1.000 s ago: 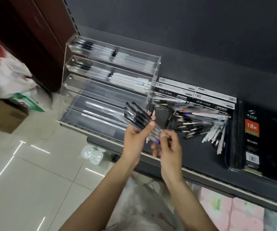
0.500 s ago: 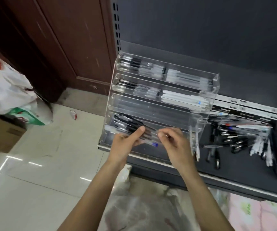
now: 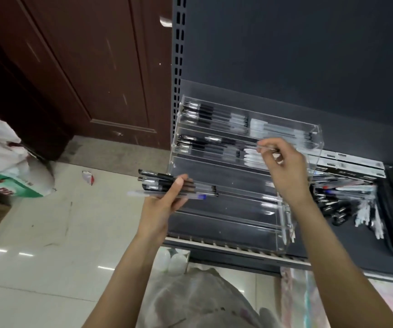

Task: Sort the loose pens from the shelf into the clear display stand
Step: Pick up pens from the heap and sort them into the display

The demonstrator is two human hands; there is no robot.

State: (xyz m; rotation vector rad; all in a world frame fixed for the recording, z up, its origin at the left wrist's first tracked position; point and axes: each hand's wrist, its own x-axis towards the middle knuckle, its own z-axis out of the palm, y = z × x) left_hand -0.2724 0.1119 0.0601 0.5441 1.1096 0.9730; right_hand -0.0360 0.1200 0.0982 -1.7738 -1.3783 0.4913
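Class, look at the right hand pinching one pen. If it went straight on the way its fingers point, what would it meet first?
The right hand points up and left toward the clear stand. It would probably first meet the second tier, already stocked with pens; depth is hard to judge through the clear walls.

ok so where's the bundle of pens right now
In the head view, left of centre: the left hand grips the bundle of pens before the clear display stand's left edge.
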